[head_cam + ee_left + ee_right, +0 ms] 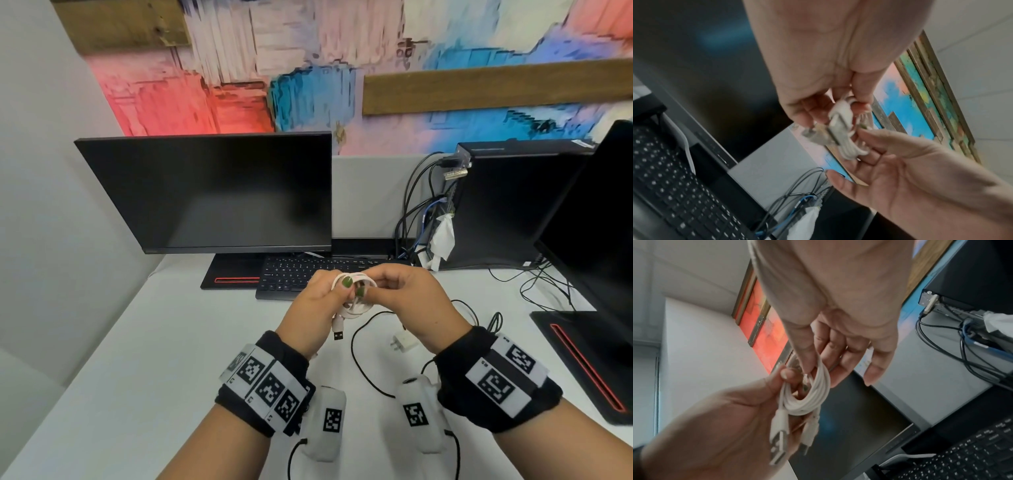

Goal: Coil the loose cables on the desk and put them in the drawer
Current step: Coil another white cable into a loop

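Note:
Both hands hold a coiled white USB cable (356, 310) in the air above the desk, just in front of the keyboard. My left hand (337, 291) grips the coil's left side, thumb on top. My right hand (375, 286) pinches its right side between thumb and forefinger, the other fingers loosely out. Two plugs hang below the coil (812, 395), and the USB plug (338, 334) points down. From the left wrist, the coil (840, 129) sits between the two hands. A loose black cable (363, 363) and a white charger plug (404, 342) lie on the desk. No drawer is in view.
A dark monitor (205, 192) stands at the back with a black keyboard (291, 274) before it. A PC tower (507, 205) with plugged-in cables stands at the back right. A second monitor (599, 222) and its base (582, 359) fill the right edge.

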Demonstrator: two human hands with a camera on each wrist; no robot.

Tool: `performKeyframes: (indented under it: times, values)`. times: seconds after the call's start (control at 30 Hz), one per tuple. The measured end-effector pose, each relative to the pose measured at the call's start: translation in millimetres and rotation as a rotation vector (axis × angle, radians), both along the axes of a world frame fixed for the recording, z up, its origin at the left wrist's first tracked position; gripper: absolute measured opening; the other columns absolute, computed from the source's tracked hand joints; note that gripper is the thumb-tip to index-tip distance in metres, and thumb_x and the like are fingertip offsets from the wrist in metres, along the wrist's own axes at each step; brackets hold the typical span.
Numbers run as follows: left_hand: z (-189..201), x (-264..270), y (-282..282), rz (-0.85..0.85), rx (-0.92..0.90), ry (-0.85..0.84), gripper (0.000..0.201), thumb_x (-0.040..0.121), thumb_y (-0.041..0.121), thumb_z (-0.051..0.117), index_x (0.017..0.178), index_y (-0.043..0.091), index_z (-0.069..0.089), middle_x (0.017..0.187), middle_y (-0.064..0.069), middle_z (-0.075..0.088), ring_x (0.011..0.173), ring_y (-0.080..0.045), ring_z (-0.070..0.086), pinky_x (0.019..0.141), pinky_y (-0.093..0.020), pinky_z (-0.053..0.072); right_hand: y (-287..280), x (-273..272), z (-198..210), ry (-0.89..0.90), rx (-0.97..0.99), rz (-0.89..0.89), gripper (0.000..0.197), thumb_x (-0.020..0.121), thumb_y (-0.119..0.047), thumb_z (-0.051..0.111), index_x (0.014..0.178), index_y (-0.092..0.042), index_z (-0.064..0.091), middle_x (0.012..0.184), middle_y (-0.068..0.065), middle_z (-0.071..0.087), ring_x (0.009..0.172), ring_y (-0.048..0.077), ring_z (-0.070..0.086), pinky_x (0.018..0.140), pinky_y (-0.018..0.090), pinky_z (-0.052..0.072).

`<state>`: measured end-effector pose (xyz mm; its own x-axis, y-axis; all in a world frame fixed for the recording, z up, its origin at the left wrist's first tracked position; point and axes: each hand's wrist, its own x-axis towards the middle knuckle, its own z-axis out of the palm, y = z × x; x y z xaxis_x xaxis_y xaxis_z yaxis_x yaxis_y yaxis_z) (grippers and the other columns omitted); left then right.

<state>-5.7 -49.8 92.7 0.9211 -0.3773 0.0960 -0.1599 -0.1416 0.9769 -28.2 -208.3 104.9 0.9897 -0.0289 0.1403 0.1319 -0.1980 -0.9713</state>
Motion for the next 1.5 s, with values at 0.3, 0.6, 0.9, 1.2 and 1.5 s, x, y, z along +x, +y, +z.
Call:
performKeyframes:
  times: [0.3, 0.6, 0.9, 1.2, 1.5]
  values:
    - [1.9, -0.1, 3.4, 0.057, 0.251, -0.222, 0.025, 0.101, 0.026, 0.034, 0.085, 0.015, 0.050, 0.076, 0.007, 0.050, 0.064, 0.002, 0.043, 0.060, -0.013, 0.035, 2.4, 0.0, 4.1, 0.178, 0.268, 0.141, 0.037, 0.078, 0.016, 0.053, 0.102, -0.009, 0.070, 0.095, 0.014, 0.073, 0.082, 0.019, 0.068, 0.070, 0.024, 0.051]
    - [-0.6, -4.2, 1.5, 0.050, 0.308, -0.222, 0.024, 0.101, 0.032, 0.030, 0.086, 0.021, 0.045, 0.063, 0.008, 0.048, 0.052, -0.008, 0.043, 0.054, -0.031, 0.041, 1.5, -1.3, 5.6, 0.252, 0.424, 0.238, 0.046, 0.061, 0.015, 0.061, 0.103, -0.005, 0.064, 0.085, 0.020, 0.067, 0.072, 0.022, 0.066, 0.071, 0.030, 0.053]
    - [6.8, -4.1, 0.1, 0.067, 0.216, -0.101, 0.023, 0.101, 0.033, 0.032, 0.093, 0.021, 0.050, 0.082, -0.005, 0.066, 0.066, -0.023, 0.069, 0.046, -0.030, 0.047, 2.4, -2.3, 4.5, 0.092, 0.295, 0.160, 0.033, 0.080, 0.010, 0.064, 0.106, -0.010, 0.063, 0.098, 0.015, 0.068, 0.084, 0.022, 0.067, 0.076, 0.030, 0.055]
    - [10.0, 2.7, 0.8, 0.097, 0.256, -0.131, 0.022, 0.102, 0.030, 0.032, 0.095, 0.019, 0.050, 0.060, -0.003, 0.058, 0.049, -0.009, 0.053, 0.051, -0.031, 0.048, 7.5, -2.9, -3.2, 0.228, 0.591, 0.088, 0.028, 0.082, -0.014, 0.061, 0.109, -0.010, 0.056, 0.100, 0.012, 0.068, 0.091, 0.023, 0.065, 0.093, 0.042, 0.048]
    - [5.8, 6.8, 5.0, 0.177, 0.288, -0.151, 0.022, 0.102, 0.023, 0.031, 0.098, 0.013, 0.050, 0.070, 0.008, 0.055, 0.051, 0.005, 0.052, 0.044, -0.015, 0.042, -1.2, -6.3, 2.9, 0.253, 0.324, 0.016, 0.020, 0.095, -0.008, 0.044, 0.096, -0.006, 0.065, 0.091, 0.014, 0.070, 0.083, 0.028, 0.067, 0.088, 0.047, 0.051]
